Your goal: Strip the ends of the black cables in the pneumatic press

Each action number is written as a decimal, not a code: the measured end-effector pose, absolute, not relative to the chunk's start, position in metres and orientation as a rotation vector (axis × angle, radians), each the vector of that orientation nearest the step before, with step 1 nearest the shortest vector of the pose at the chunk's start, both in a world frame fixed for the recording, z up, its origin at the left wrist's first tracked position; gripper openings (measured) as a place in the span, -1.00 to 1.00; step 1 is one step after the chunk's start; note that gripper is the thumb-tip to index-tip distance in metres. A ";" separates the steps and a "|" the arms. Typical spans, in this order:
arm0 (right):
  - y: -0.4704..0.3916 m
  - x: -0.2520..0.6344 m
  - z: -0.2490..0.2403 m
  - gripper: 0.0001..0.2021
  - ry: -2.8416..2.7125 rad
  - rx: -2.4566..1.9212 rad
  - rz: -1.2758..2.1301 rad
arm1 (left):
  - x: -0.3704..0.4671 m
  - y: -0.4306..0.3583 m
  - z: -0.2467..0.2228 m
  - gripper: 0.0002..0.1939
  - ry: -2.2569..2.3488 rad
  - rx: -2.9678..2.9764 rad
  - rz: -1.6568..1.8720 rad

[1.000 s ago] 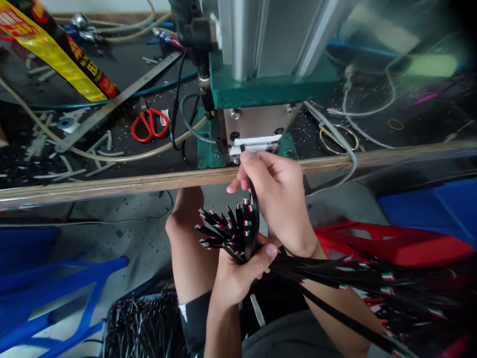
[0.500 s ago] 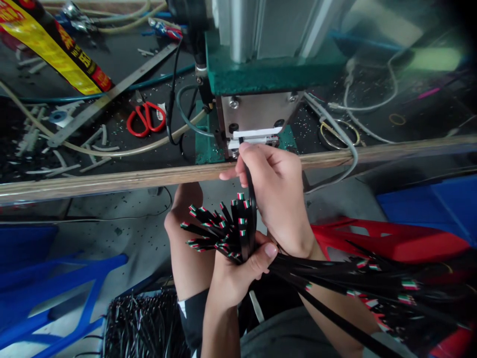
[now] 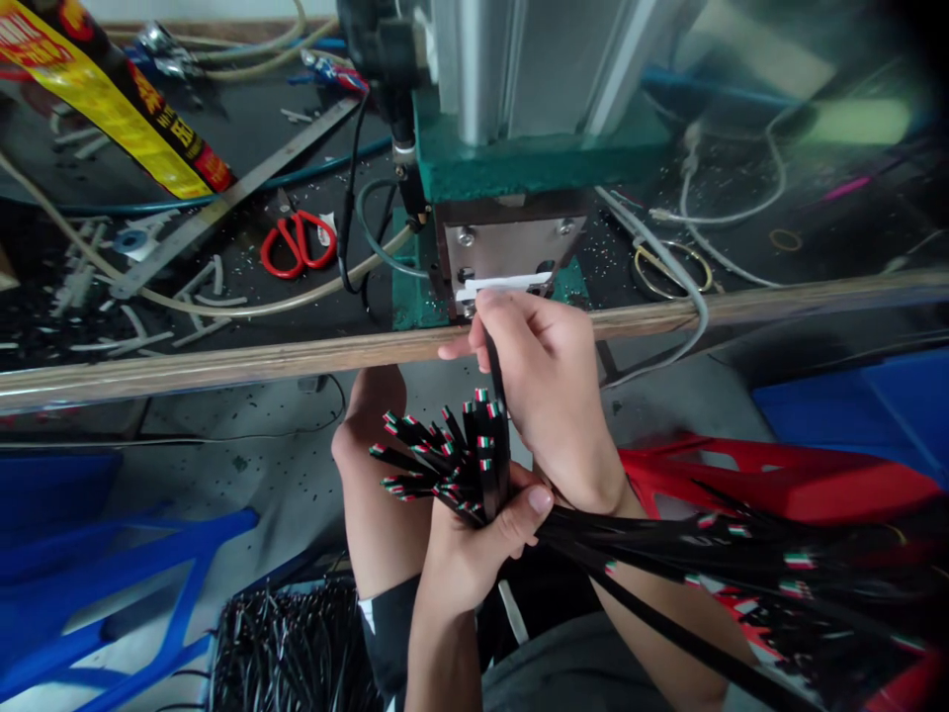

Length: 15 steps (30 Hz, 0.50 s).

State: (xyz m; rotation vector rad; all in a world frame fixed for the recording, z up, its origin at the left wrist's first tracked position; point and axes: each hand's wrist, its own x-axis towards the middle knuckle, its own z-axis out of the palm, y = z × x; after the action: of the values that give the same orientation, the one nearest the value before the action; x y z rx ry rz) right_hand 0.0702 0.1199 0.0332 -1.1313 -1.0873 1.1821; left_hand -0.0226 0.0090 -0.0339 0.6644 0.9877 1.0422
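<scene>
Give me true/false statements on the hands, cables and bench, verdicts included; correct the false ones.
1. The left hand grips a bundle of flat black cables. True.
2. The right hand holds the red-handled metal scissors. False: it pinches a single flat black cable; the scissors lie on the dark bench.
3. The bundle's visible tips show red, white and green. True.
4. The long yellow-and-black package is right of the green-and-silver metal machine. False: it is left.
5. The long flat metal strip lies on the bench. True.

Bench [image 3: 297,358], yr L: red scissors [image 3: 301,249], nr ruler [image 3: 241,192]; yel/blk pack [image 3: 140,114] behind.
Bench, yr R: wht cable [image 3: 692,156].
Floor [image 3: 278,489]: blue frame [image 3: 212,531] yr L, red seat [image 3: 786,485] yr R.
</scene>
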 end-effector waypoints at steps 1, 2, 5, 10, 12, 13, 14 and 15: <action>0.120 0.071 0.033 -0.57 -1.103 -1.121 1.176 | -0.022 0.008 -0.035 -0.48 0.989 0.657 1.042; 0.120 0.071 0.033 -0.57 -1.122 -1.110 1.173 | -0.022 0.008 -0.035 -0.47 0.990 0.646 1.044; 0.119 0.073 0.029 -0.56 -1.181 -1.078 1.150 | -0.020 0.006 -0.038 -0.45 1.004 0.597 1.064; 0.108 0.078 0.019 -0.58 -1.248 -1.017 1.076 | -0.020 0.000 -0.053 -0.43 1.057 0.550 1.102; 0.101 0.081 0.017 -0.59 -1.268 -0.962 1.077 | -0.020 -0.002 -0.061 -0.41 1.052 0.577 1.102; 0.098 0.083 0.016 -0.60 -1.278 -0.928 1.071 | -0.020 -0.004 -0.065 -0.39 1.051 0.590 1.103; 0.094 0.084 0.016 -0.61 -1.288 -0.891 1.064 | -0.020 -0.005 -0.069 -0.38 1.056 0.599 1.108; 0.092 0.086 0.015 -0.62 -1.297 -0.855 1.060 | -0.020 -0.007 -0.072 -0.37 1.062 0.606 1.114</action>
State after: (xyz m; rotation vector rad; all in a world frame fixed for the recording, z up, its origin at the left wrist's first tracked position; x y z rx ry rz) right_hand 0.0857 0.0915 0.0150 -0.8554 -1.2974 1.0602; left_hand -0.0196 -0.0068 -0.0724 0.6056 1.0618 1.1140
